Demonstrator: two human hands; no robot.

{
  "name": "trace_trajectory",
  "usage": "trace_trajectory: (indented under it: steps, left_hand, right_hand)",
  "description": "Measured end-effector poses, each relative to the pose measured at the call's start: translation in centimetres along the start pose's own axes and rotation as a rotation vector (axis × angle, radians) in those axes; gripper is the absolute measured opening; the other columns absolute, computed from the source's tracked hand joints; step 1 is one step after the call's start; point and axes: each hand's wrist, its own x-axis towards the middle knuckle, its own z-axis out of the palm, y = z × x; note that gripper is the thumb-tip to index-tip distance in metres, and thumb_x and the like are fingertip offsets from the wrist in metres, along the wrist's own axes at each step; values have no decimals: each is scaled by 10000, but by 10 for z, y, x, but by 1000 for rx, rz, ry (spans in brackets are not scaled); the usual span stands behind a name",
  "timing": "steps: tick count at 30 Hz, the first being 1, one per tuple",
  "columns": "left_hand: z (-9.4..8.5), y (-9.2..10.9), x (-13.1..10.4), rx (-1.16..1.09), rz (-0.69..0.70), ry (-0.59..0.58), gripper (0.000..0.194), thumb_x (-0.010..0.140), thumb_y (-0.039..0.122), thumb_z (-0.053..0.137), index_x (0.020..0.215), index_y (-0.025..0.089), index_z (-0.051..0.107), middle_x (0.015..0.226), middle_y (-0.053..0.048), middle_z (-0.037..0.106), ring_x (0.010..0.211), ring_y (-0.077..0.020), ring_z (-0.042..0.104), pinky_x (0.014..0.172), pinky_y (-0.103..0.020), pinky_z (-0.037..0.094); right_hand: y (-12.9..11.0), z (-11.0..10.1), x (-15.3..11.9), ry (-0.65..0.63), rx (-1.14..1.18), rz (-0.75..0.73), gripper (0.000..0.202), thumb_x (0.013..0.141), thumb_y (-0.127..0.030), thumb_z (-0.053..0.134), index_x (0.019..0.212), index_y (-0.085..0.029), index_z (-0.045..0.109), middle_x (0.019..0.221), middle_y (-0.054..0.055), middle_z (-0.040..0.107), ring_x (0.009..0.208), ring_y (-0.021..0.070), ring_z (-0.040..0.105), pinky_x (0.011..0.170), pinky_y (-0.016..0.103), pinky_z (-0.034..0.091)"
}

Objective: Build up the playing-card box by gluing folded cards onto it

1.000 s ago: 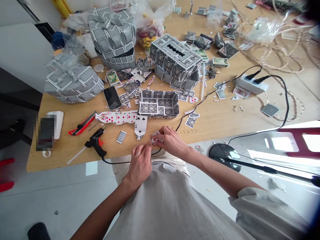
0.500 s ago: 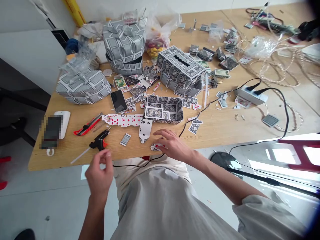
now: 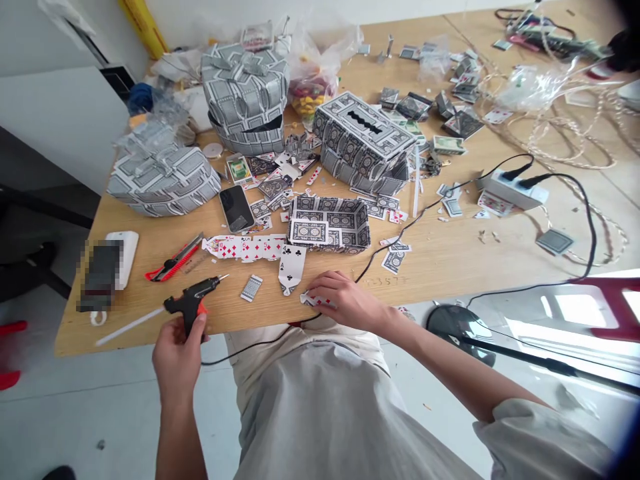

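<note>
My left hand [image 3: 179, 350] is wrapped round the handle of a black glue gun [image 3: 193, 300], whose nozzle points right and whose glue stick sticks out behind. At the table's front edge my right hand [image 3: 345, 300] lies over a folded red-suited card piece [image 3: 315, 300], fingers on it; whether it grips the piece I cannot tell. A strip of overlapping cards [image 3: 245, 247] meets a folded card with clubs [image 3: 291, 267]. Beyond it stands an open box made of cards [image 3: 353, 233]. One small patterned card [image 3: 251, 288] lies between my hands.
A red cutter [image 3: 175, 259] and a phone [image 3: 237, 208] lie at the left. Woven card baskets [image 3: 163, 177] and a lidded card box [image 3: 363, 137] stand behind. A black cable [image 3: 367, 263] runs past my right hand to a white power strip [image 3: 515, 190].
My left hand has moved down and left and taken hold of the glue gun, now lifted and turned. My right hand has lowered onto the card piece.
</note>
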Motion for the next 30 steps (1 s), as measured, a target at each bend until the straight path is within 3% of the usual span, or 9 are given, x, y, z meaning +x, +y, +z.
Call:
trace_trajectory:
  steps: [2,5,8,13,20,30]
  left_hand:
    - [-5,-2,-17,-277,-33,-121,339,801,431,784,1004,180,678,917,-67,780,728,-218,723,715,-365,596]
    - [-4,3,-42,-413,-31,-349,191,805,332,746,892,164,713,718,-31,698,592,-160,616,569,-287,522]
    - [7,11,-57,-400,-44,-504,225,857,389,720,885,166,714,606,-1,604,494,-131,504,441,-247,405]
    - [35,13,-65,-190,-25,-641,371,949,538,679,917,169,695,587,20,551,473,-124,486,439,-239,408]
    - [58,19,-72,91,148,-658,413,955,601,646,921,199,737,596,-16,634,578,-206,641,543,-279,507]
    - [64,26,-69,192,211,-661,445,980,625,597,953,206,745,665,-51,691,725,-262,729,671,-333,576]
  right_hand:
    - [0,-1,1,-6,23,19,218,968,-184,755,1186,-171,748,1199,124,769,1123,287,676,1005,453,565]
    - [1,0,3,-11,45,48,267,931,-132,766,1194,-176,748,1194,115,771,1119,293,666,1002,459,565]
    - [2,1,3,-12,68,57,273,930,-124,762,1198,-175,747,1211,114,771,1124,296,652,1002,465,561]
    - [2,4,0,14,113,57,252,971,-162,729,1223,-180,741,1253,111,766,1157,299,642,1033,482,540]
    - [2,6,-3,71,171,64,244,990,-176,698,1229,-194,742,1266,113,767,1155,271,662,1052,452,534]
    - [5,5,-3,64,174,52,240,985,-189,712,1222,-193,744,1256,117,770,1152,263,671,1052,439,537]
